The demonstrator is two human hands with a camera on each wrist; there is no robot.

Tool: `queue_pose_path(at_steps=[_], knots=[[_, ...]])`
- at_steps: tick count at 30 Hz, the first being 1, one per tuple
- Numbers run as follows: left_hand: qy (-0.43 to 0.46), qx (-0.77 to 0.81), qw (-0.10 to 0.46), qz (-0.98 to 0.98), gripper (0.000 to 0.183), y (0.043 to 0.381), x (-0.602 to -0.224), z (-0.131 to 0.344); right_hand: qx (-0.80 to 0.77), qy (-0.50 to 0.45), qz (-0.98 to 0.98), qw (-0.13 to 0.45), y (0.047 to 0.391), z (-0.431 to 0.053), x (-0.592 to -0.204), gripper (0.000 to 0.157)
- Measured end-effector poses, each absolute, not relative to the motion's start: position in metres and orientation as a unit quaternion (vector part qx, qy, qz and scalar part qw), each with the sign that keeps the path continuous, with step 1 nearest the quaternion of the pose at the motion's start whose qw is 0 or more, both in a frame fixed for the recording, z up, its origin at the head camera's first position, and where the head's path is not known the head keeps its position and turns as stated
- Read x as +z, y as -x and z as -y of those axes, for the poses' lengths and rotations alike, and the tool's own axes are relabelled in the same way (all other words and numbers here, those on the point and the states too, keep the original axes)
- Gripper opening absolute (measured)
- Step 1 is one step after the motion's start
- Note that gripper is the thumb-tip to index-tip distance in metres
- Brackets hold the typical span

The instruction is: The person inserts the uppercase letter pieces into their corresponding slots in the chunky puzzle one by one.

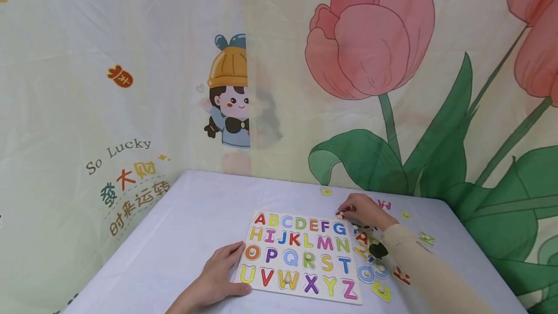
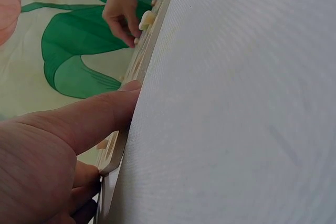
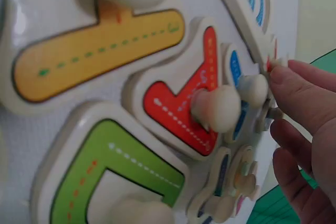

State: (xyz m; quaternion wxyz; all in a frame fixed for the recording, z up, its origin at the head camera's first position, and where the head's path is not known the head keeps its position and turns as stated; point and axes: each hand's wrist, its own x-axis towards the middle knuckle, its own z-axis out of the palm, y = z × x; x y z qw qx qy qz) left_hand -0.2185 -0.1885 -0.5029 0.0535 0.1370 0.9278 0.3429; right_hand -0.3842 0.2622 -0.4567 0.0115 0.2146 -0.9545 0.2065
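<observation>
Alphabet puzzle board (image 1: 317, 273) lies flat on the white table (image 1: 183, 222), and its capitals I can read in four rows: A to G, H to N, O to T, U to Z. Knobbed pieces O (image 1: 252, 253), R (image 1: 308, 259) and W (image 1: 287, 280) sit in it. With my right hand (image 1: 364, 210) I hold a small red piece (image 1: 340, 214) in a narrow pinch of thumb and finger, just beside the far right corner, near the blue G; which letter it is, I cannot tell. My left hand (image 1: 220, 273) is spread wide at the near left corner, the thumb touching the board's near edge and the fingers at its left edge.

Loose pieces lie close together to the right of the board; a red K (image 1: 401, 275) is readable, and farther back a pink M (image 1: 384, 205). In the right wrist view, dashed arrow lines are printed on a red letter piece (image 3: 178, 103) with a round cream knob.

Behind the table hangs a pale cloth backdrop (image 1: 279, 38), with pink tulips (image 1: 375, 38), "So Lucky" (image 1: 118, 155) and, below, the Chinese words 發大财 and 时来运转 (image 1: 139, 207).
</observation>
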Motion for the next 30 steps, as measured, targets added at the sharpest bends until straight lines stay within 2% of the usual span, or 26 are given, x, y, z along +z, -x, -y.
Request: queue_pose_path(at_steps=[6,11,15,25,30], knots=[[-0.145,0.344,0.050,-0.927,0.109,0.218,-0.502,0.187,0.217,-0.200,0.956,0.010,0.389,-0.264,-0.463,0.016],[-0.145,0.343,0.048,-0.927,0.109,0.218,-0.502,0.187,0.222,-0.189,0.956,0.033,0.391,-0.261,-0.465,0.011],[-0.141,0.344,0.051,-0.927,0.109,0.217,-0.502,0.188,0.238,-0.154,0.958,0.047,0.389,-0.252,-0.469,0.009],[-0.138,0.351,0.050,-0.925,0.109,0.217,-0.504,0.188,0.277,-0.061,0.958,0.037,0.378,-0.232,-0.471,0.013],[-0.135,0.353,0.051,-0.925,0.109,0.217,-0.504,0.187,0.269,-0.092,0.958,0.034,0.383,-0.238,-0.471,0.014]])
